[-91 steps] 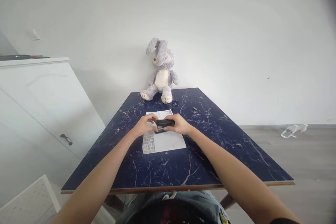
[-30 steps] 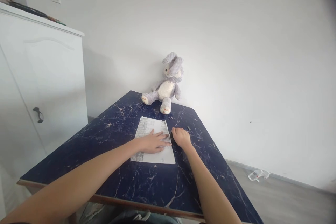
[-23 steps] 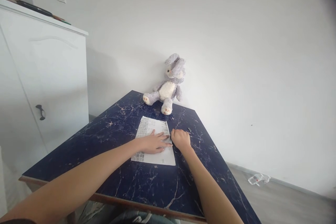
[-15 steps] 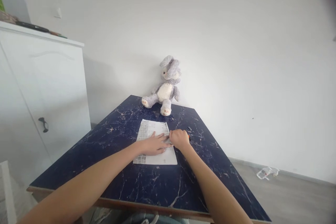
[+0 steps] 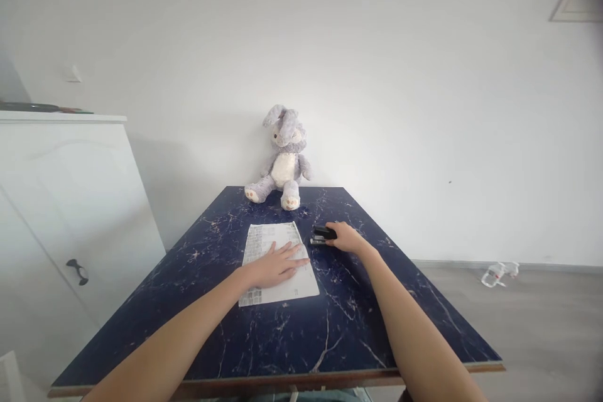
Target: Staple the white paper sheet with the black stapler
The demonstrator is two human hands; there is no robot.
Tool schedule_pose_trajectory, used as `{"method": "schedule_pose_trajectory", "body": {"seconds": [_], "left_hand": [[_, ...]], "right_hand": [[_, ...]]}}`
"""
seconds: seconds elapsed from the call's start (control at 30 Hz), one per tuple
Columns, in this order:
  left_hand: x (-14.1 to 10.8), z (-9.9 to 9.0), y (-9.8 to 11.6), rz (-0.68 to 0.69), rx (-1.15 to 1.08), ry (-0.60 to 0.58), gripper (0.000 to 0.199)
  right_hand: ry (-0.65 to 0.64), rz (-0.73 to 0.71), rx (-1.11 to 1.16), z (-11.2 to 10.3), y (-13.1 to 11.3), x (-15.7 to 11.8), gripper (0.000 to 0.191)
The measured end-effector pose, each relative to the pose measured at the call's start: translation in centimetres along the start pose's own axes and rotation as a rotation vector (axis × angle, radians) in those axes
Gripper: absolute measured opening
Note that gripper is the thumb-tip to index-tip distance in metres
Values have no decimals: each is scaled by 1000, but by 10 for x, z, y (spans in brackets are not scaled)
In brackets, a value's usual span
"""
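1. Your left hand lies flat on the paper, with the fingers spread apart, and it grips nothing. The fingertips point to the right and reach near the right edge of the sheet.
2. Your right hand is closed around the rear part of the stapler. The thumb is hard to see at this size.
3. The stapler is black, and its front end points to the left, towards the paper. It is to the right of the sheet, near but not touching: a strip of dark table shows between them. At its front, the upper and lower parts stand apart.
4. The paper rests on the blue table, in front of you. Dark printed blocks run along its left side.
5. At the far edge of the table sits the plush rabbit, its back near the wall.
6. On your left stands the white cabinet; on your right, something clear lies on the floor.
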State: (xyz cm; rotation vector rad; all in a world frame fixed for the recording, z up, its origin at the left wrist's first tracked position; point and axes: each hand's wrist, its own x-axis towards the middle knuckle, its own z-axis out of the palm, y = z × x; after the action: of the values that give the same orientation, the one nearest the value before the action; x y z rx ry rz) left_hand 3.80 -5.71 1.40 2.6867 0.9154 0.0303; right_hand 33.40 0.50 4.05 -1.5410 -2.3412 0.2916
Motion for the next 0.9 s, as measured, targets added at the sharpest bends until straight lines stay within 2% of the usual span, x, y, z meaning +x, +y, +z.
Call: {"method": "schedule_pose_trajectory", "body": {"seconds": [0.07,0.13,0.2,0.27,0.33,0.37,0.47,0.6,0.77,0.9], "left_hand": [[1,-1,-1,5,8,37,56],[1,-5,-3,-5,-24,198,55],[-2,-11,-10,-56,-120,510,52],[-8,-18,-21,-148,-234,853,50],[-16,-22,-38,-245,-290,1066,44],[-19,-23,-46,-280,-297,1108,42],[-24,-20,-69,-350,-341,1121,37],[-20,-15,-77,-387,-385,1086,36],[-15,-10,-67,-325,-411,1041,37],[-11,-6,-65,-300,-444,1035,37]], "right_hand": [[85,73,3,3,-2,2,22],[149,103,16,10,-11,5,25],[174,69,50,21,-28,8,28],[156,-36,96,36,-52,10,27],[118,-194,132,52,-77,12,25],[108,-272,154,59,-89,13,26],[24,-378,207,74,-111,14,29],[-59,-262,204,68,-110,0,23],[-59,-139,198,45,-73,-62,16],[-48,50,196,28,-32,-114,31]]}}
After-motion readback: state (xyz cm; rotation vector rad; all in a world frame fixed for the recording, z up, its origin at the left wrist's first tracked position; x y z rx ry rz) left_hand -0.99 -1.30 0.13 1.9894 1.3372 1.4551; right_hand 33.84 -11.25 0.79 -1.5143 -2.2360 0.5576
